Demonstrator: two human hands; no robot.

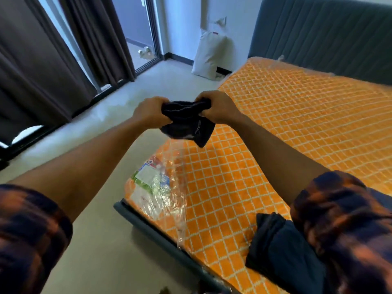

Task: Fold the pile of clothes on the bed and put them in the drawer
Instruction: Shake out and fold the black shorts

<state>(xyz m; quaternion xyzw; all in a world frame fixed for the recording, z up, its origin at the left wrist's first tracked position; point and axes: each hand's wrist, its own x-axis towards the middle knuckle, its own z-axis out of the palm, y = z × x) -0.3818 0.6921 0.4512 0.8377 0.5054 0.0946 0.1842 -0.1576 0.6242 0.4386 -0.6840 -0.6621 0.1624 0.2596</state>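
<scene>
A small dark navy garment hangs bunched in the air above the near corner of the bed. My left hand grips its left end and my right hand grips its right end, both with fingers curled into the cloth. The bed's mattress is orange with a white grid and is wrapped in clear plastic. A second dark blue garment lies on the mattress at the near right, partly hidden by my right sleeve. No drawer is in view.
The bed has a dark blue frame edge and a padded headboard. A white sack leans on the wall beyond the bed. Dark curtains and a glass door stand at the left, beside pale floor.
</scene>
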